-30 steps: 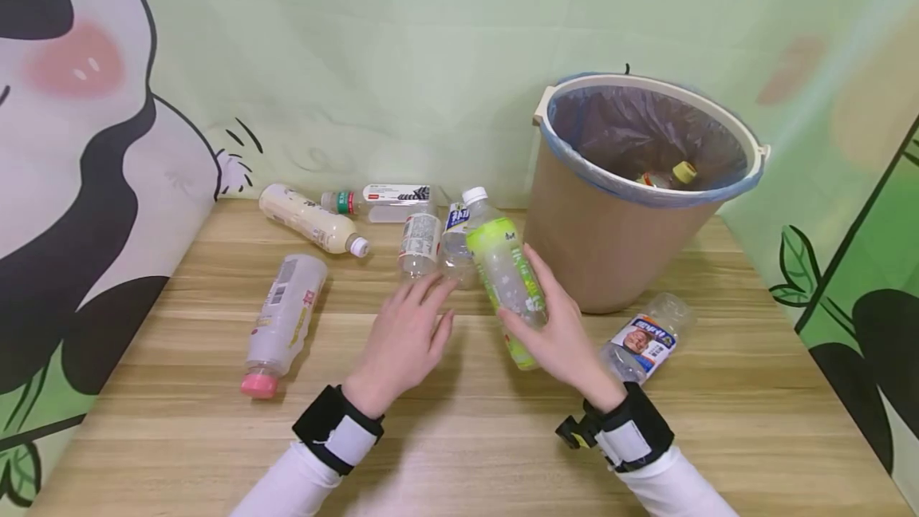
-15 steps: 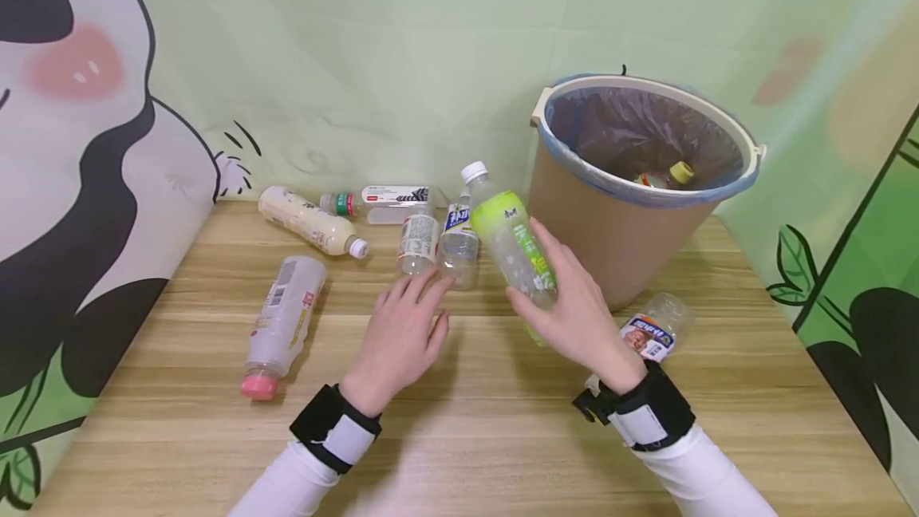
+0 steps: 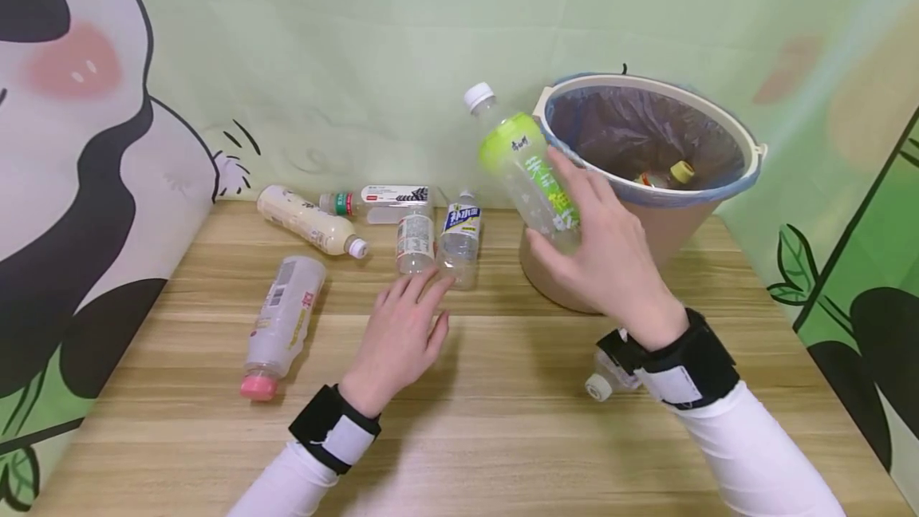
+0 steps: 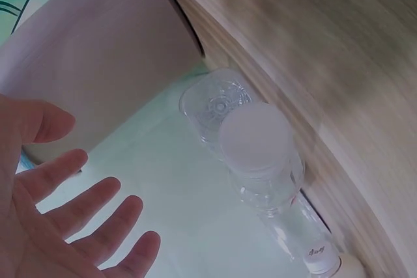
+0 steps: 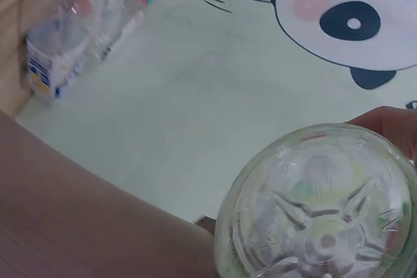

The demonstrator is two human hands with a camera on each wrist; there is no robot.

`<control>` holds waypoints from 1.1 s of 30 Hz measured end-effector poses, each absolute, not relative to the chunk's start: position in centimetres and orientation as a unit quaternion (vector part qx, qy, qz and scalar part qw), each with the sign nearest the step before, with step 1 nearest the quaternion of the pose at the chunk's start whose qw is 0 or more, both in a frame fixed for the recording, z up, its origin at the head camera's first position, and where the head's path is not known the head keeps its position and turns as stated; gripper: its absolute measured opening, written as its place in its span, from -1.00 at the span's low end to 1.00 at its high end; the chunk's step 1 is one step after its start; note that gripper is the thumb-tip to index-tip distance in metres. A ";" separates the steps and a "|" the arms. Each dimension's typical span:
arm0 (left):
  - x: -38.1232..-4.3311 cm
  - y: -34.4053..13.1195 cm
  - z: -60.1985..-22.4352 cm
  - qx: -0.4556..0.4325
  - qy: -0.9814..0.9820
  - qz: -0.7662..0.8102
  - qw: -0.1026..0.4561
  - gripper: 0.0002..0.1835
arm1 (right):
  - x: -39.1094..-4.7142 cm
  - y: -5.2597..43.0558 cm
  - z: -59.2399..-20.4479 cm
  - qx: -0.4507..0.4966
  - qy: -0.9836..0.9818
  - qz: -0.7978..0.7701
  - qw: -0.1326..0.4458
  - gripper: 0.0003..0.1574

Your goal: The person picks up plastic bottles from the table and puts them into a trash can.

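My right hand (image 3: 610, 250) grips a clear plastic bottle (image 3: 527, 162) with a green label and white cap. It is raised off the table and tilted, cap up and to the left, in front of the bin's left side. In the right wrist view the base of the green-label bottle (image 5: 326, 213) faces the camera. My left hand (image 3: 398, 333) has its fingers spread and holds nothing. Its fingertips are near a white-label bottle (image 3: 416, 242) and a blue-label bottle (image 3: 461, 234); whether they touch cannot be told. The brown bin (image 3: 689, 226) wears a liner and contains a yellow-capped bottle (image 3: 680, 172).
A pink-capped bottle (image 3: 283, 325) lies at the left. Behind it are a cream-coloured bottle (image 3: 309, 218) and a clear bottle with a green band (image 3: 341, 203) by the wall. Another white-capped bottle (image 3: 603, 377) lies partly hidden under the right wrist.
My right hand has lifted the green-label bottle up and to the right, from the table to beside the bin's rim. The left hand has hardly moved.
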State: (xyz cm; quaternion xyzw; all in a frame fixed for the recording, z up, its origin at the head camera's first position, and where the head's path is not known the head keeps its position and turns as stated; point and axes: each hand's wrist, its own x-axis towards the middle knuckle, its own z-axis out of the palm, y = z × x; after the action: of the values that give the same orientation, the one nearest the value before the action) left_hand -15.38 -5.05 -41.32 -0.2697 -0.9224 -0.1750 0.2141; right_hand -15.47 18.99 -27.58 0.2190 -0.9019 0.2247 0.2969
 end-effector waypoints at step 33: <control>-15.2 -5.2 -42.3 -0.274 -0.922 -0.180 0.204 -0.55 | -22.9 24.5 -23.2 0.002 -0.853 0.422 0.309 0.01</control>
State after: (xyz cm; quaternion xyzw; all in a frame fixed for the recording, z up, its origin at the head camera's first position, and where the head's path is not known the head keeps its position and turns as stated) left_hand -15.17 -5.16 -42.29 -0.2741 -0.9223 -0.1801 0.2043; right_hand -22.86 24.52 -23.24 0.0019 -0.8526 0.4218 0.3085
